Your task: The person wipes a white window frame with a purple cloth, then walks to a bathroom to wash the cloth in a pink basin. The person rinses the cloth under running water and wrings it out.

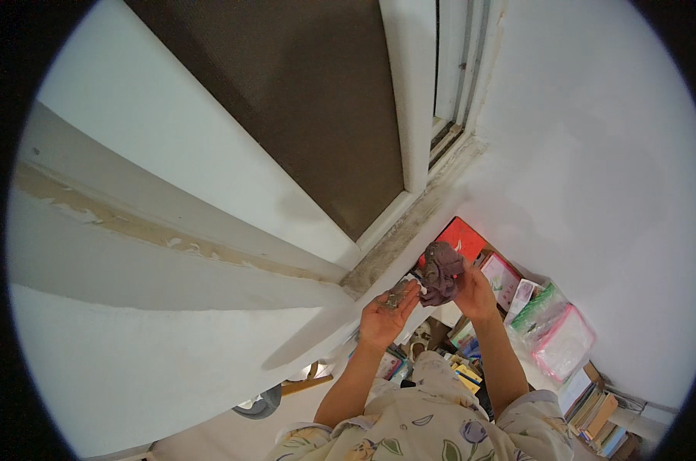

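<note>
My right hand (476, 291) holds a crumpled purple-grey cloth (440, 274), which looks dirty on its upper side. Beside it, my left hand (385, 317) is palm up, with grey dirt or debris (395, 295) lying on the palm and fingers. The left fingertips come close to the cloth; whether they touch it I cannot tell. Beyond both hands runs a window sill (399, 230) with a dirty, stained surface, below a white-framed window with a dark mesh screen (325, 115).
A red box (462, 237) stands in the corner below the sill. Along the right wall are plastic-wrapped packages (564, 343) and stacked books (593, 412). More books (466, 374) lie near my legs. A wooden piece of furniture (307, 385) is at lower left.
</note>
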`<state>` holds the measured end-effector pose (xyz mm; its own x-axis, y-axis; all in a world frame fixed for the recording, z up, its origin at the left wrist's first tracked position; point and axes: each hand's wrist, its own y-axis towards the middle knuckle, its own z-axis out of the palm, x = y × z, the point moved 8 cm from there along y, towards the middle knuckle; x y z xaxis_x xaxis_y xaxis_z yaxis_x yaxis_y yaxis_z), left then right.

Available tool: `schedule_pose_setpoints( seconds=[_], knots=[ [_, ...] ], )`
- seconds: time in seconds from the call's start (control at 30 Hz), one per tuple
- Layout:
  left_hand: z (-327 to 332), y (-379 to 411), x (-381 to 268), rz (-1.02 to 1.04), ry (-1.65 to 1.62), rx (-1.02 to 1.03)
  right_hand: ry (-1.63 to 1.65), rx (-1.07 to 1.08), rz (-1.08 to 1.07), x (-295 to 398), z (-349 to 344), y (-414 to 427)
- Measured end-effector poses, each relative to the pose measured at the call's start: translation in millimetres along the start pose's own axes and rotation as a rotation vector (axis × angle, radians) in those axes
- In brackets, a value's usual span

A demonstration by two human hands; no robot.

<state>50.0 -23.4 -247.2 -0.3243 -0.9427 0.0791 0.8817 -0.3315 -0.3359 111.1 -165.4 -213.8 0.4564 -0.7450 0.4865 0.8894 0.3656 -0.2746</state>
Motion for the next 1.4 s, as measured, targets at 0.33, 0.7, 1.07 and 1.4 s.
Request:
schedule_pose_setpoints(
  seconds=[0.33,0.7,1.07,1.4],
  knots=[
    [24,-25,13,-0.044,-0.038,0.023,-1.169,-0.130,-0.508,32,38,-38],
    [51,-34,25,-0.059,0.108,0.062,-1.028,-0.164,-0.495,13,45,-59],
    [37,-30,23,-0.127,0.065,0.075,-0.353,-0.038,-0.007,-11,23,-45],
    [32,-33,0,-0.022,-0.010,0.044,-0.378,-0.220,0.001,8,2,-45]
  ],
)
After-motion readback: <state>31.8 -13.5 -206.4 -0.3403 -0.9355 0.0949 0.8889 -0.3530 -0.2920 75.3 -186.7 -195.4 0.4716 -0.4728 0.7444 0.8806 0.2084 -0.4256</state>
